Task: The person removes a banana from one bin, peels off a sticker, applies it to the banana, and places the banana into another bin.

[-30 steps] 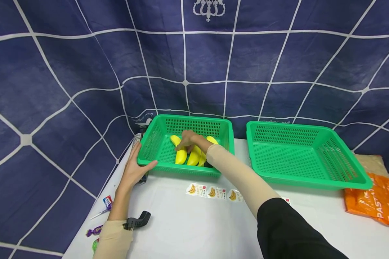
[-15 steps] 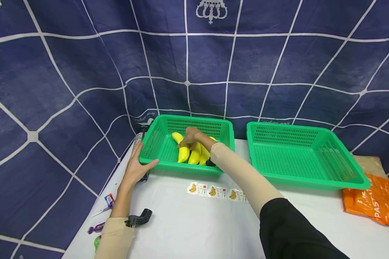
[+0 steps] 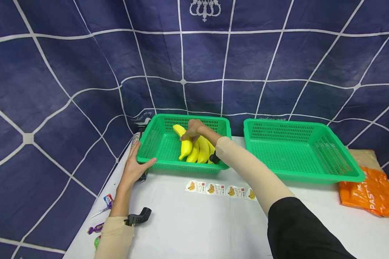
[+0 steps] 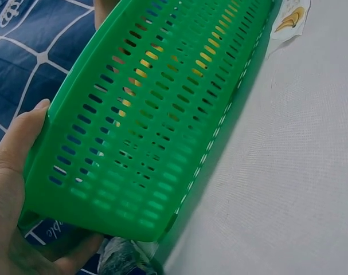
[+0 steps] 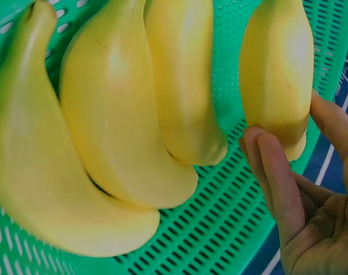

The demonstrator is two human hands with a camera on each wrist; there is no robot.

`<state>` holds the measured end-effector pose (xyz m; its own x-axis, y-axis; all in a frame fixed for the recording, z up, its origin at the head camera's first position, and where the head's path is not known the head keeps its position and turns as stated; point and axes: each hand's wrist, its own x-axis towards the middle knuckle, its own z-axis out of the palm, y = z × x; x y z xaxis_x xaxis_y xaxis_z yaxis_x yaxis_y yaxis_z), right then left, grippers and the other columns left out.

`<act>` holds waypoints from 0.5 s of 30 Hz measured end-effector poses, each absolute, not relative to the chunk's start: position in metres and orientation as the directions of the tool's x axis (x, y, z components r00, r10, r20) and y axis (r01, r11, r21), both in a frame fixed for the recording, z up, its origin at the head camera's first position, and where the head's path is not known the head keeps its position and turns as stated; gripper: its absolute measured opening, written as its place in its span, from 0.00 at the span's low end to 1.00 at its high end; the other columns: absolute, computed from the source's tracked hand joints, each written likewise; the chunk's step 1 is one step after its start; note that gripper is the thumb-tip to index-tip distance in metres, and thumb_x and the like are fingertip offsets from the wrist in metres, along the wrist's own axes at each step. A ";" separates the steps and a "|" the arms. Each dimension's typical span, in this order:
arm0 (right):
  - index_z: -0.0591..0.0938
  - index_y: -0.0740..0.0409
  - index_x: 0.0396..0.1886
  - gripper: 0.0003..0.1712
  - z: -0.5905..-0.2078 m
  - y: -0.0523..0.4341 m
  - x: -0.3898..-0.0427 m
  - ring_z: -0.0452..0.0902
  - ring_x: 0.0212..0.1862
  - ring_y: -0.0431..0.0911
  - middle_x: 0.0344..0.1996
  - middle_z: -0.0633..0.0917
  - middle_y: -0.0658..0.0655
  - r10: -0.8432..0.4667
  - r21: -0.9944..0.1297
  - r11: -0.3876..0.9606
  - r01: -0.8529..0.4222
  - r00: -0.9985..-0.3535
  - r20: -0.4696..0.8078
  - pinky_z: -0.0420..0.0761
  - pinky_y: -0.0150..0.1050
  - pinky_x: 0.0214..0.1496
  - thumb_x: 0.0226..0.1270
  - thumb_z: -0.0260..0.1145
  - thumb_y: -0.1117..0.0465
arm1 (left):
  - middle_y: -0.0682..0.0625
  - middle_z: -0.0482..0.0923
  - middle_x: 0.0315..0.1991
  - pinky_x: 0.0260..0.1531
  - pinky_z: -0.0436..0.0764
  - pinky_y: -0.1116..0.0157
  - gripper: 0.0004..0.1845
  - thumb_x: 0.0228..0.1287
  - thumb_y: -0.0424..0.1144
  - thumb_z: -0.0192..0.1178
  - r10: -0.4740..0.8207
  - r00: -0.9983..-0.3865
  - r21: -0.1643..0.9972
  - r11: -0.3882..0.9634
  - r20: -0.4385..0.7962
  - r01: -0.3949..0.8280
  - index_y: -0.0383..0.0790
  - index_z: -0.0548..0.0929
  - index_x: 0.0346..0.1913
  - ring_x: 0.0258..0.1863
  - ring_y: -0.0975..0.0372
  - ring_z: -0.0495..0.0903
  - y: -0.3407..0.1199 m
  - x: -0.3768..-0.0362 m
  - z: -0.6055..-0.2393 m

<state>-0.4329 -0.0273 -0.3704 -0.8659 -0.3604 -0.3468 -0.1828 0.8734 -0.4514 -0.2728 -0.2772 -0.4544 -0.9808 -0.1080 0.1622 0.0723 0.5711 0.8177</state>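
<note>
My right hand [image 3: 194, 129] reaches into the left green basket [image 3: 168, 166]. It pinches a yellow banana [image 3: 185, 148] between thumb and fingers near the middle. In the right wrist view the pinched banana [image 5: 277, 74] stands apart from several other bananas [image 5: 113, 103], which lie side by side on the perforated floor. Spread around that basket's near left corner is my left hand [image 3: 134, 169], its thumb on the front rim and its fingers along the left side. In the left wrist view the thumb [image 4: 23, 134] touches the rim.
A second green basket [image 3: 285, 154] stands to the right, with an orange pasta bag [image 3: 369, 196] beyond it. Banana stickers [image 3: 215, 189] lie in a row in front. Wrapped sweets [image 3: 97, 228] and a lollipop [image 3: 107, 203] lie at the left edge. A blue curtain hangs behind.
The pinched banana has shifted up and right, tilting against its neighbours, with my right hand moving along. My left hand keeps its place at the basket corner.
</note>
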 end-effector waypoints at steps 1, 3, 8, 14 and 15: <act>0.78 0.62 0.35 0.26 -0.367 -0.025 -0.431 0.87 0.28 0.45 0.27 0.86 0.57 -0.354 -0.457 0.872 -0.175 -0.870 -0.343 0.87 0.39 0.44 0.52 0.77 0.45 | 0.53 0.37 0.80 0.72 0.48 0.36 0.57 0.54 0.54 0.71 -0.108 -0.981 0.817 0.573 0.161 0.071 0.47 0.46 0.79 0.79 0.47 0.40 -0.277 -0.273 -0.454; 0.78 0.62 0.36 0.27 -0.361 -0.020 -0.427 0.87 0.28 0.45 0.27 0.86 0.57 -0.346 -0.460 0.872 -0.169 -0.876 -0.335 0.87 0.40 0.45 0.52 0.77 0.46 | 0.53 0.37 0.80 0.72 0.48 0.36 0.57 0.54 0.55 0.71 -0.106 -0.981 0.815 0.575 0.160 0.071 0.47 0.45 0.79 0.79 0.46 0.40 -0.276 -0.273 -0.454; 0.80 0.63 0.33 0.25 -0.344 -0.007 -0.414 0.88 0.32 0.48 0.25 0.86 0.57 -0.339 -0.454 0.873 -0.180 -0.892 -0.298 0.87 0.40 0.43 0.53 0.76 0.46 | 0.53 0.37 0.80 0.73 0.49 0.37 0.57 0.54 0.55 0.70 -0.104 -0.982 0.815 0.575 0.158 0.070 0.48 0.45 0.79 0.79 0.47 0.40 -0.277 -0.273 -0.453; 0.80 0.61 0.25 0.23 -0.323 0.012 -0.397 0.88 0.29 0.48 0.20 0.85 0.55 -0.302 -0.464 0.870 -0.169 -0.925 -0.231 0.86 0.34 0.31 0.51 0.78 0.47 | 0.51 0.37 0.80 0.73 0.49 0.37 0.56 0.56 0.54 0.70 -0.101 -0.982 0.821 0.567 0.157 0.073 0.47 0.44 0.79 0.79 0.46 0.39 -0.277 -0.274 -0.453; 0.80 0.60 0.25 0.23 -0.320 0.015 -0.394 0.88 0.29 0.48 0.19 0.85 0.55 -0.299 -0.458 0.873 -0.169 -0.927 -0.228 0.86 0.33 0.30 0.50 0.78 0.46 | 0.51 0.37 0.80 0.73 0.49 0.37 0.56 0.56 0.54 0.69 -0.103 -0.982 0.821 0.566 0.158 0.073 0.47 0.44 0.79 0.79 0.47 0.39 -0.278 -0.274 -0.454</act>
